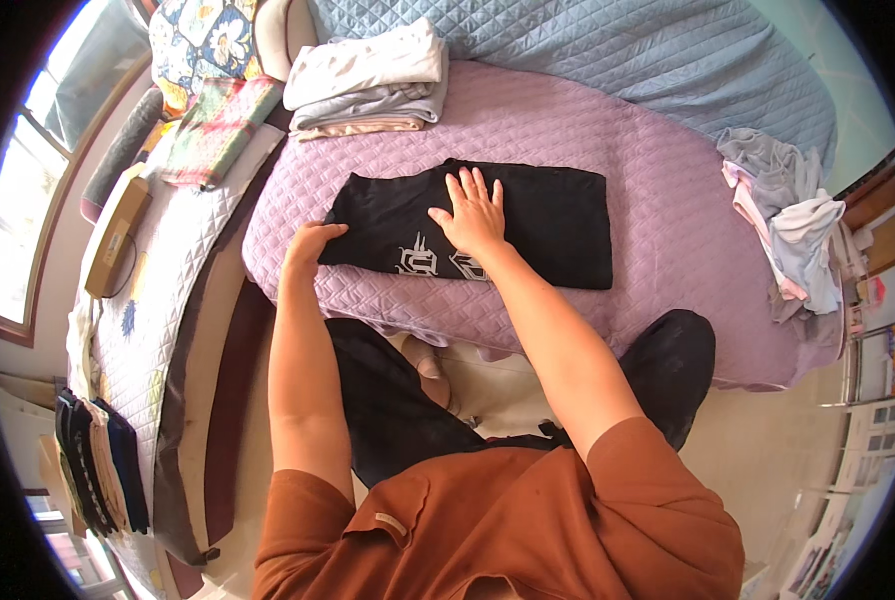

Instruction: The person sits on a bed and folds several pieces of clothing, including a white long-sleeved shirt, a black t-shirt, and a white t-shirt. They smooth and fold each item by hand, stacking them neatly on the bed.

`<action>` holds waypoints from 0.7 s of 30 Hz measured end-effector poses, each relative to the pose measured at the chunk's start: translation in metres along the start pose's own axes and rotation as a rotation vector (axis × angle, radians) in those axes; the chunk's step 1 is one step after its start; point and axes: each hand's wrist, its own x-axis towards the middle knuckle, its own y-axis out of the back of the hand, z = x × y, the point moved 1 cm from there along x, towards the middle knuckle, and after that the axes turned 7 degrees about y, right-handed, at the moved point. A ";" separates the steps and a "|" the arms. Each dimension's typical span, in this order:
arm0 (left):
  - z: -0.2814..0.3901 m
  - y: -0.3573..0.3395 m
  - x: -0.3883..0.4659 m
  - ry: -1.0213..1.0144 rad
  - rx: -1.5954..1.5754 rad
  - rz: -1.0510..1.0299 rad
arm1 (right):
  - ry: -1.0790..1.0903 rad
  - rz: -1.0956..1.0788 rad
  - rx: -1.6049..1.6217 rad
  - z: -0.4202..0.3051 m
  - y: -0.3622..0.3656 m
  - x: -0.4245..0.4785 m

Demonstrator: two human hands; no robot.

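Observation:
A folded black garment (552,225) with a pale printed design near its front edge lies on the purple quilted bedcover (665,277). At its left end my left hand (314,241) pinches the cloth, thumb on top and the fingers mostly hidden underneath. My right hand (473,214) rests palm down on the middle of the garment with its fingers spread, covering part of the print.
Behind the garment sits a stack of folded clothes (369,75). Crumpled clothes (792,225) lie at the right end. Along the left, a second bed holds a plaid cloth (222,131), a long cardboard box (117,232) and several dark and beige folded garments (102,465).

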 end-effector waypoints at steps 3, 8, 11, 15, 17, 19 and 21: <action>0.009 -0.007 -0.003 -0.030 -0.182 -0.087 | -0.083 -0.048 0.102 -0.009 0.000 0.011; 0.053 -0.067 -0.032 -0.316 -0.149 -0.273 | -0.160 0.161 1.205 -0.013 0.006 0.003; 0.067 -0.126 -0.072 -0.522 -0.023 -0.233 | -0.461 -0.030 1.794 -0.023 0.068 -0.021; 0.072 -0.213 -0.119 -0.612 0.226 -0.674 | -0.404 -0.071 2.234 0.029 0.111 -0.053; 0.060 -0.252 -0.127 -0.588 0.034 -0.945 | -0.367 0.270 1.983 0.070 0.111 -0.080; 0.060 -0.269 -0.131 -0.547 -0.041 -0.975 | -0.641 0.161 2.084 0.123 0.109 -0.094; 0.057 -0.269 -0.118 -0.598 -0.091 -0.796 | -0.619 0.228 1.977 0.143 0.111 -0.108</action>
